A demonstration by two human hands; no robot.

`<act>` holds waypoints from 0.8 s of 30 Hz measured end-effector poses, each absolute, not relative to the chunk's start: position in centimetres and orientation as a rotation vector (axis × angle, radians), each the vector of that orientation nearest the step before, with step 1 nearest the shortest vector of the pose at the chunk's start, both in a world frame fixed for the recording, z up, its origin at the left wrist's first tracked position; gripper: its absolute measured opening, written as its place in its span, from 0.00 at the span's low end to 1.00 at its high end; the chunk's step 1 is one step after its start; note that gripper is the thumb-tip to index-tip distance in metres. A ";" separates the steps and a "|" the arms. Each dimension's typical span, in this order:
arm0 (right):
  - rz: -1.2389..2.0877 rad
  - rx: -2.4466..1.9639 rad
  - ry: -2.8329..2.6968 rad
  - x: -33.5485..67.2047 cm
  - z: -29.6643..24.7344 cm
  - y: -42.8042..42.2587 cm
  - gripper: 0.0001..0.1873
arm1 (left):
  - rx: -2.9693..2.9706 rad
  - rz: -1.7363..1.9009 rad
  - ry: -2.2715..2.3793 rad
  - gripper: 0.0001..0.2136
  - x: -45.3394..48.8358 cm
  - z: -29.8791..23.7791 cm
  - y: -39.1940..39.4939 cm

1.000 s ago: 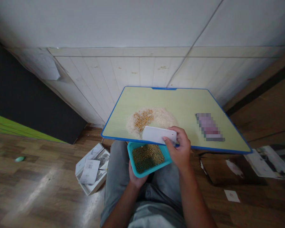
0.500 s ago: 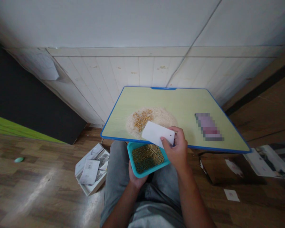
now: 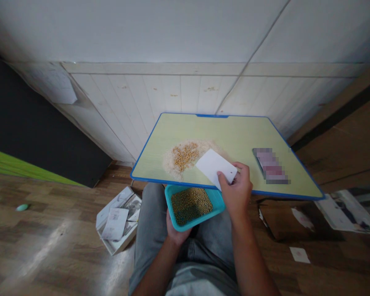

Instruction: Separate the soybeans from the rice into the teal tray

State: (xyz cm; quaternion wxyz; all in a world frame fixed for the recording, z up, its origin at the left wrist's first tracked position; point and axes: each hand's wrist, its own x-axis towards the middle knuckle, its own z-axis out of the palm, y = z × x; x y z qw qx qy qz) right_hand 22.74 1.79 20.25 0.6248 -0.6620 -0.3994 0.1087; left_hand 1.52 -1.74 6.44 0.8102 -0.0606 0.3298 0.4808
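Observation:
My left hand [image 3: 177, 232] holds a teal plastic container [image 3: 186, 227] from below, just under the front edge of the small table; its fingers are mostly hidden beneath. Inside lie many round, yellowish soybeans [image 3: 191, 203]. Pinched between thumb and fingers of my right hand [image 3: 237, 185] is a flat white card [image 3: 215, 165] with a small hole near one corner. The card is tilted over the right part of a pile of rice [image 3: 172, 166] on the tabletop. Golden soybeans [image 3: 185, 155] sit on the rice, left of the card.
The yellow-green table [image 3: 237, 131] has a blue rim. A phone-like object [image 3: 270, 165], blurred out, lies on its right side. On the floor are an open white box [image 3: 119, 224] at left, a brown box [image 3: 286, 220] at right, and a small paper [image 3: 299, 255].
My right hand has moved the white card to the right and slightly upward, away from the golden soybeans. The container in my left hand stays nearly in place.

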 end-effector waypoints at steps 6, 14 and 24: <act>0.179 -1.536 -0.874 23.4 20.1 2.2 0.24 | -0.075 1.020 0.702 0.18 1.2 5.9 -1.9; 0.180 -1.495 -0.793 23.3 20.5 2.9 0.26 | -0.092 0.996 0.681 0.18 0.9 5.9 -1.9; 0.283 -1.407 -1.041 21.4 20.8 1.9 0.22 | -0.115 1.050 0.719 0.20 2.0 6.3 -1.7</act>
